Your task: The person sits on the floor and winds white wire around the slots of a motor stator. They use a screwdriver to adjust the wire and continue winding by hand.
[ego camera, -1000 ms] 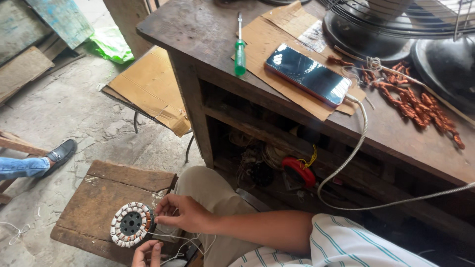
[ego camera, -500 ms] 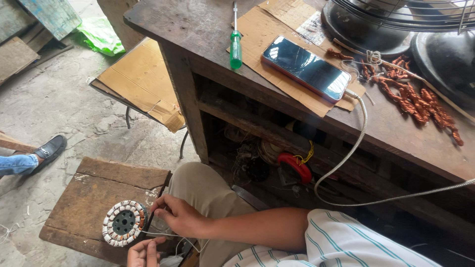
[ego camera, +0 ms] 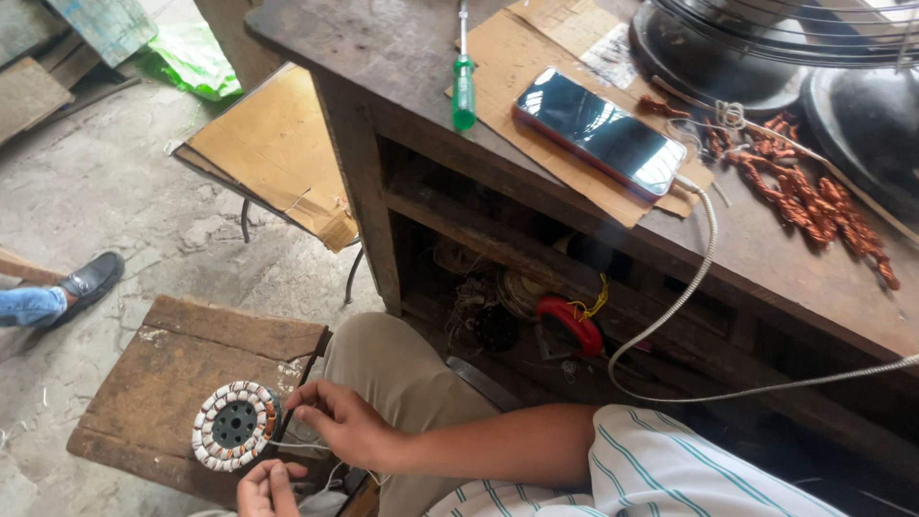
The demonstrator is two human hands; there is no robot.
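Note:
A round motor stator (ego camera: 233,424) with white-wrapped coils and a dark hub lies on a worn wooden stool (ego camera: 182,369) by my knee. My right hand (ego camera: 345,423), on a bare forearm below a striped sleeve, rests against the stator's right edge with its fingertips pinched on a thin white thread (ego camera: 304,446). My left hand (ego camera: 268,484) is at the bottom edge just below the stator. Its fingers are closed on the same thread, and it is partly cut off by the frame.
A wooden workbench (ego camera: 383,67) stands ahead with a green screwdriver (ego camera: 463,86), a phone (ego camera: 599,130) on cardboard with a cable, copper wire coils (ego camera: 814,201) and a fan guard (ego camera: 804,29). A cardboard-topped stool (ego camera: 273,144) stands to the left. Another person's shoe (ego camera: 88,280) rests on the concrete floor.
The view has shifted slightly right and closer. Both hands stay at the stator, and my right hand has settled a little lower against its edge.

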